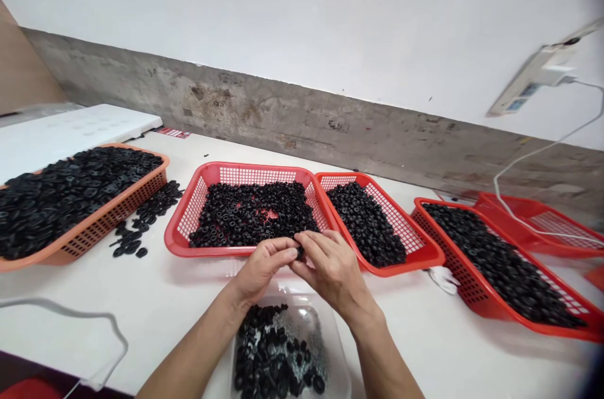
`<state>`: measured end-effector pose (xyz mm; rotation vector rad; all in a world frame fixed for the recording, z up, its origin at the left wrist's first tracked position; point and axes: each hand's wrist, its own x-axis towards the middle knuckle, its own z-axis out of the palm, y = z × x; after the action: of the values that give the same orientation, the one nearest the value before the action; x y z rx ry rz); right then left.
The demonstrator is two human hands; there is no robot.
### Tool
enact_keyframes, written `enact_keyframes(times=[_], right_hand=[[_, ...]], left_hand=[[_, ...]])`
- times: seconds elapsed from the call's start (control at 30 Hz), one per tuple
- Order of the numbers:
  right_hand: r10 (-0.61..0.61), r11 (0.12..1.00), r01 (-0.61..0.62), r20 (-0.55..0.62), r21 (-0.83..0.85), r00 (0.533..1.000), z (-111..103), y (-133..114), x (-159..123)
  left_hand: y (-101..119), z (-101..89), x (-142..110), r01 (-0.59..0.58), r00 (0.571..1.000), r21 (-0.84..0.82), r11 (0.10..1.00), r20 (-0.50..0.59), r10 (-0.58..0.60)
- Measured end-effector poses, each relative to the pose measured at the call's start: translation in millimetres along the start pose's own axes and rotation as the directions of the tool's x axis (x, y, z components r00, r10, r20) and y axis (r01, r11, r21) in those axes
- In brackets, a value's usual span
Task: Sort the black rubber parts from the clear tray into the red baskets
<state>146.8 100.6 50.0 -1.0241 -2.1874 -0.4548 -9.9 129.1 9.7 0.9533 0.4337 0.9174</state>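
Observation:
My left hand (262,268) and my right hand (334,268) meet over the front rim of the middle red basket (189,213). Between their fingertips is a small black part (300,252), mostly covered, and both hands are closed on it. Many small black rings (250,207) lie in that basket. Below my wrists stands a clear plastic box (342,355); inside are black round parts (268,361) and small silvery pieces (317,339).
An orange basket (101,223) heaped with flat black parts stands left, with loose black pieces (129,241) beside it. To the right are two more filled red baskets (425,258) (472,292). White cables (500,197) (116,330) cross both sides. A wall closes the back.

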Motion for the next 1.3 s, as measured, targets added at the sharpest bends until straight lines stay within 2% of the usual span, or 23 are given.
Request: enact_keyframes(times=[0.4,0.73,0.97,1.1,1.17,1.2,1.23,1.3], right_hand=[[-0.059,0.995,0.052,0.088,0.079,0.994,4,5,-3],[-0.106,0.989,0.114,-0.088,0.097,0.991,10,10,-3],[0.004,0.992,0.009,-0.098,0.125,0.995,4,13,-3],[0.038,0.998,-0.031,-0.159,0.047,0.987,-10,24,-5],[0.141,0.988,-0.152,-0.249,-0.025,0.958,-20,33,-8],[0.224,0.968,-0.247,-0.304,-0.04,0.926,-25,38,-10],[0.313,0.938,-0.345,-0.361,-0.028,0.879,-31,43,-12],[0.47,0.863,-0.501,-0.467,0.066,0.749,-42,48,-15]], left_hand=[[-2,-3.9,2,-0.013,1.0,0.082,0.997,-0.001,0.013],[-9,-6.0,3,-0.002,1.0,0.072,0.997,0.017,0.001],[-9,-5.1,3,-0.025,1.0,0.076,0.997,-0.002,0.025],[-6,-3.1,3,-0.011,1.0,0.102,0.995,0.008,0.01],[-4,-2.5,3,0.004,1.0,0.115,0.993,-0.001,-0.004],[-4,-2.4,3,0.01,1.0,0.119,0.993,-0.009,-0.009],[-3,-2.4,3,0.013,1.0,0.122,0.992,-0.015,-0.012],[-3,-2.6,2,0.02,1.0,0.123,0.992,-0.025,-0.017]])
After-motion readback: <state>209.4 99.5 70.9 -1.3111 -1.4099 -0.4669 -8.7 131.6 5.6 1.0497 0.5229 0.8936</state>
